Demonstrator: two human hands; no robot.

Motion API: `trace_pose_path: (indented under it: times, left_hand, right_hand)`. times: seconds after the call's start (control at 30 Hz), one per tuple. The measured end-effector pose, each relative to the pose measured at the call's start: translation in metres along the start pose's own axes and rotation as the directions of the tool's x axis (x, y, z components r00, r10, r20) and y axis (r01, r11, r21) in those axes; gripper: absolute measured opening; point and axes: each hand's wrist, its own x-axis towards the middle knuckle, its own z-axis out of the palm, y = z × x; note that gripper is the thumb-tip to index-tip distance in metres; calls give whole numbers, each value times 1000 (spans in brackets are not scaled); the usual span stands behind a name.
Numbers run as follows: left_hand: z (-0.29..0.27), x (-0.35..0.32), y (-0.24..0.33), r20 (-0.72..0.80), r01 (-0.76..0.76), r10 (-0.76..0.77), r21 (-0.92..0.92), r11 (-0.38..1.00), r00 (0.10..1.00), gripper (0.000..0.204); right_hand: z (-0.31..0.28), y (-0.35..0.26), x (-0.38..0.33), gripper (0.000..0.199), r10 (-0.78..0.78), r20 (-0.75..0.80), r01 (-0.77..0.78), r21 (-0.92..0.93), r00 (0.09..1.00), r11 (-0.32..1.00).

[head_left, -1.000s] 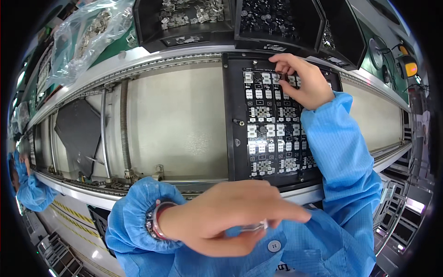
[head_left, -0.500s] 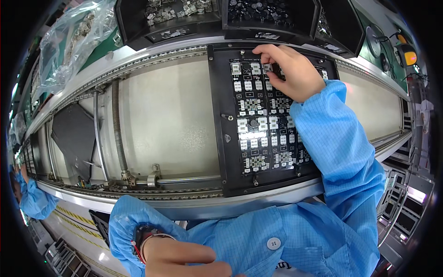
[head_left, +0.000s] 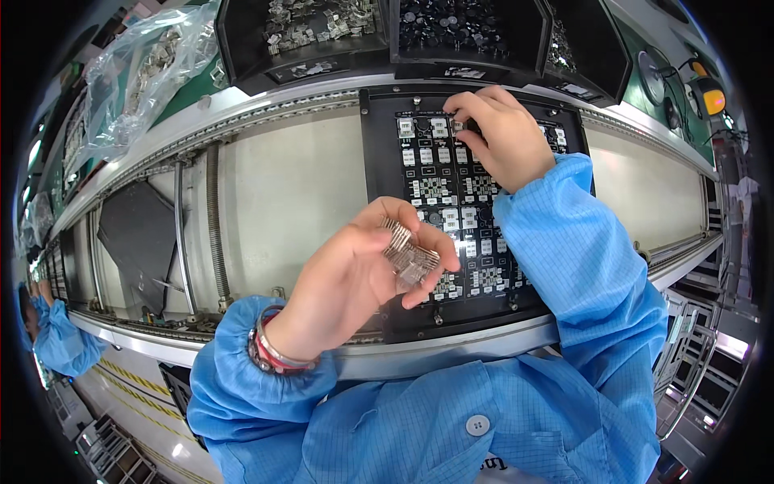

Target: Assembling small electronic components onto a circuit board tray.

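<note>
My left hand (head_left: 334,278) is raised palm up over the near left edge of the circuit board panel (head_left: 430,172). Its curled fingers are closed round a clutch of small silvery metal connectors (head_left: 413,260). At the panel's far side, my right hand (head_left: 509,139) reaches down with thumb and forefinger bent about a spot in the top row. A pale square part shows partly between those fingertips; whether they grip it is hidden. The panel is dark, set in a black frame, and carries rows of white square components and small chips.
Behind the rail stand black bins, one with silvery connectors (head_left: 322,24) and one with round black parts (head_left: 455,28). A clear plastic bag (head_left: 145,81) lies at far left. A conveyor (head_left: 298,177) with chain edges runs beneath. Another person's blue sleeve (head_left: 64,343) shows at left.
My left hand has risen from the lower edge to over the panel, bringing the connectors into sight. My right hand has shifted slightly nearer, staying at the panel's top row.
</note>
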Motion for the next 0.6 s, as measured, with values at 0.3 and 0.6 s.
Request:
trace_pose_path:
  times: [0.3, 0.6]
  left_hand:
    - [-16, 3, -13, 55, 43, -51, 132, 990, 997, 34]
    - [-19, 5, -24, 47, -1, -17, 358, 934, 999, 46]
  right_hand:
    - [-48, -61, -20, 26, -69, 91, -11, 677, 993, 736]
    - [-30, -72, -40, 27, -158, -63, 160, 653, 985, 740]
